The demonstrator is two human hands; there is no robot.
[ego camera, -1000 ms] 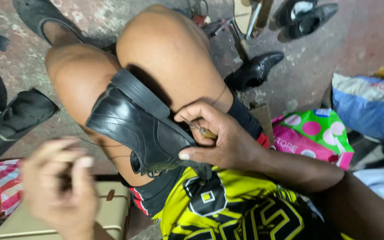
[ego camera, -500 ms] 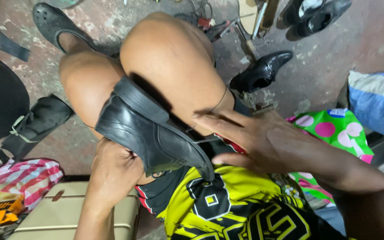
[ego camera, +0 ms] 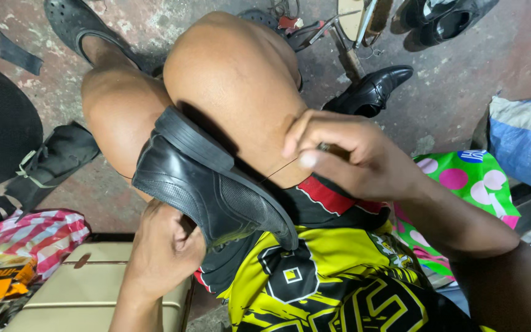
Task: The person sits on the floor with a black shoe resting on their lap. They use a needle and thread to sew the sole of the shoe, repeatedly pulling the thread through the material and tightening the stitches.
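Mid-stitch, by the look of it — the right hand [ego camera: 345,154] pinches a thin taut thread [ego camera: 278,169] at centre frame, drawn from the black leather dress shoe [ego camera: 207,187] that the left hand [ego camera: 164,249] grips from below — next, a steady pull.

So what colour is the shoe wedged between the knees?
Black all over, upper and sole, seen in the head view: the shoe, steadied by the left hand.

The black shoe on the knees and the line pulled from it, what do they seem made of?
The black shoe: apparently leather, smooth with a soft sheen and a perforated side panel; its sole looks like matte rubber. The line: thin and taut, probably thread, pinched by the right hand.
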